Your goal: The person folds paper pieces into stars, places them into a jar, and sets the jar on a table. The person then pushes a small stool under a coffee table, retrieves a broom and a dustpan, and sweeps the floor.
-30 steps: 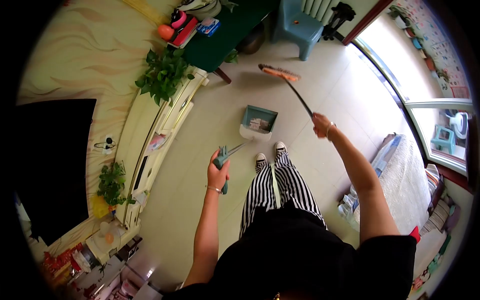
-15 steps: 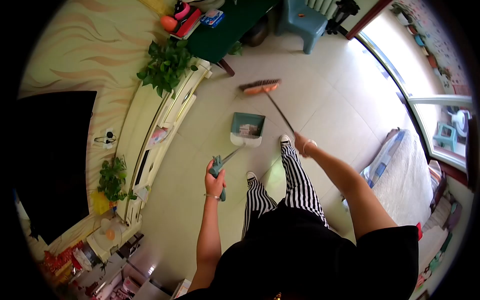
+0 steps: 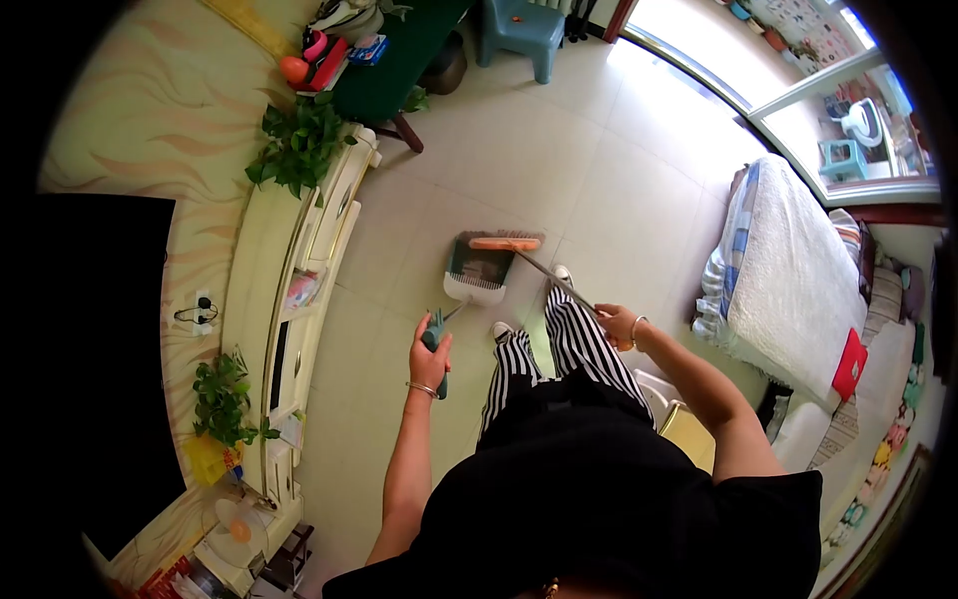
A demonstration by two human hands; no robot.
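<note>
My left hand [image 3: 429, 359] is closed around the green handle of a dustpan [image 3: 475, 290]. The pan rests on the tiled floor in front of my feet, dark green with a pale toothed edge on my side, and some debris shows inside it. In my right hand [image 3: 621, 326] is the long pole of a broom [image 3: 506, 243]. Its orange head with greyish bristles lies across the far side of the dustpan, covering part of it; whether the bristles touch the pan's inside I cannot tell.
A long cream cabinet [image 3: 264, 245] with potted plants [image 3: 299, 145] runs along the left wall. A green-covered table [image 3: 409, 70] and a blue chair [image 3: 522, 35] stand ahead. To the right is a sofa with a white cover [image 3: 788, 270], near a glass door.
The broom head has come back toward me, from the floor beyond the dustpan to its far side. My right hand has drawn closer to my body. The view has shifted to the right.
</note>
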